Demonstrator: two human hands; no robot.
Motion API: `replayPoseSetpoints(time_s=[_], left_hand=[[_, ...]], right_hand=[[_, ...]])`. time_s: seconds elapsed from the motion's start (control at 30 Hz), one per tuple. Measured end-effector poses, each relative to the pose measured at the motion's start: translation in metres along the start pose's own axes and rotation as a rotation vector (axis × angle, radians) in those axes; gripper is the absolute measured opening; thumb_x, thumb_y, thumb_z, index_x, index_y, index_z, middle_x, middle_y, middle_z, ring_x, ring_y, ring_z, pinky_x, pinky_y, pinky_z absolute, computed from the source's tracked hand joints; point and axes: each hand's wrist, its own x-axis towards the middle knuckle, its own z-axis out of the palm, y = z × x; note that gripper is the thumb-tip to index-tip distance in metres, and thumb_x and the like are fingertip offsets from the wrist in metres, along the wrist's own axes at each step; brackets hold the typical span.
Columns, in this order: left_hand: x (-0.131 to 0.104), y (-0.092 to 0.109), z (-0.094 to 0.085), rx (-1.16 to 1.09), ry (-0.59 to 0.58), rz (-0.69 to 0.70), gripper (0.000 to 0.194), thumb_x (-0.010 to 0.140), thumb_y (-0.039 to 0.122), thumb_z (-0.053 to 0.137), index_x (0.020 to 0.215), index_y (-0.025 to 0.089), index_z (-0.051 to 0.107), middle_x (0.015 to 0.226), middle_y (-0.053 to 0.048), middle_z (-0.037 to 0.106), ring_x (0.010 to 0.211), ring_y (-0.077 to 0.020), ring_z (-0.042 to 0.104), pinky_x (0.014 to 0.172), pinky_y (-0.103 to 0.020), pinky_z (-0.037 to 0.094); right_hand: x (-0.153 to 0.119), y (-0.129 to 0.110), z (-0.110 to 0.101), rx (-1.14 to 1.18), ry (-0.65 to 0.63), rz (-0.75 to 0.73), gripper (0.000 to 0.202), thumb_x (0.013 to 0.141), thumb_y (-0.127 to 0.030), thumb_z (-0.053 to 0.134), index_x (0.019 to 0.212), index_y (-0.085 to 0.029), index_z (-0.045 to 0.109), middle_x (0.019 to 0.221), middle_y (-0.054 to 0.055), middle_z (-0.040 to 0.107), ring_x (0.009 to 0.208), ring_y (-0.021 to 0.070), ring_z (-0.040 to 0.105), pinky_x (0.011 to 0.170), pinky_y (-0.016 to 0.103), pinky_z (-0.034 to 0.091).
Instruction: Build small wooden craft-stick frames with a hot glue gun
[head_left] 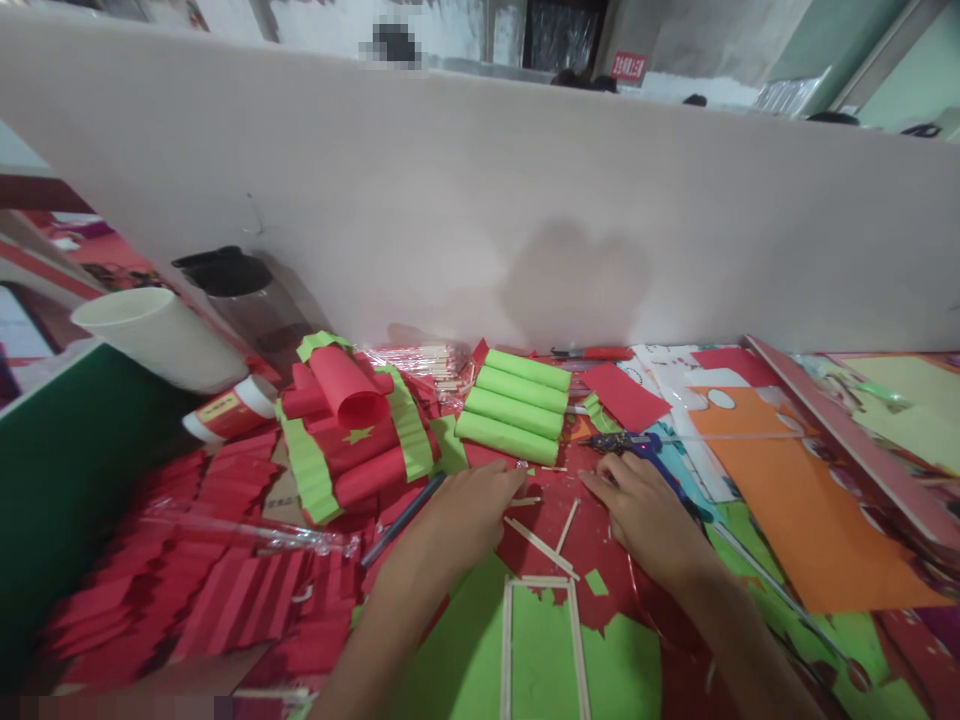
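My left hand (476,505) rests low over the red tabletop, its fingers bent together at the tips. Whatever they pinch is too small to make out. My right hand (641,510) is beside a blue glue gun (651,445), fingers bent but apart, with nothing visible in them. Between the hands lie loose wooden sticks (541,547). Nearer me, a narrow stick frame (544,580) lies on green paper (457,640). Just beyond my hands is a panel of green paper rolls (517,400).
At left are a red-and-green paper model (352,430), folded red paper strips (232,600), a white cup (161,335) and a dark-lidded clear container (240,290). Orange paper (795,500) and a pink board (847,440) lie at right. A pale partition (450,200) stands behind.
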Motion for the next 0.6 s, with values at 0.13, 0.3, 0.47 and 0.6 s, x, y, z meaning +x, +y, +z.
replayPoseSetpoints(time_s=[0.13,0.3,0.47,0.6], left_hand=[[0.001,0.001,-0.002,-0.001,0.005,0.018,0.039,0.084,0.001,0.041,0.108,0.023,0.062,0.104,-0.008,0.067,0.095,-0.0214,0.064,0.078,-0.028,0.045],[0.006,0.001,0.003,0.014,0.027,0.042,0.042,0.082,0.0,0.04,0.11,0.023,0.061,0.107,-0.008,0.065,0.097,-0.0214,0.063,0.076,-0.028,0.044],[0.017,0.007,0.017,0.034,0.062,0.122,0.037,0.083,0.0,0.039,0.103,0.022,0.06,0.102,-0.006,0.064,0.092,-0.0213,0.062,0.071,-0.028,0.043],[0.023,0.014,0.027,-0.022,0.051,0.175,0.035,0.084,-0.001,0.039,0.101,0.022,0.06,0.103,-0.006,0.062,0.094,-0.0201,0.06,0.075,-0.027,0.043]], right_hand=[[-0.004,-0.005,-0.002,0.217,-0.103,-0.145,0.038,0.086,-0.003,0.049,0.109,-0.023,0.071,0.094,0.006,0.064,0.086,0.0201,0.054,0.078,0.032,0.042],[-0.006,-0.005,0.005,0.173,-0.127,-0.151,0.035,0.084,-0.002,0.051,0.102,-0.022,0.072,0.094,0.007,0.067,0.089,0.0212,0.057,0.081,0.033,0.042],[-0.008,0.006,0.009,0.178,-0.09,-0.159,0.032,0.085,0.0,0.051,0.097,-0.022,0.07,0.096,0.005,0.067,0.089,0.0199,0.057,0.079,0.031,0.042],[-0.01,0.009,0.004,0.214,-0.117,-0.196,0.027,0.087,-0.001,0.052,0.091,-0.022,0.069,0.093,0.004,0.066,0.087,0.019,0.056,0.078,0.03,0.042]])
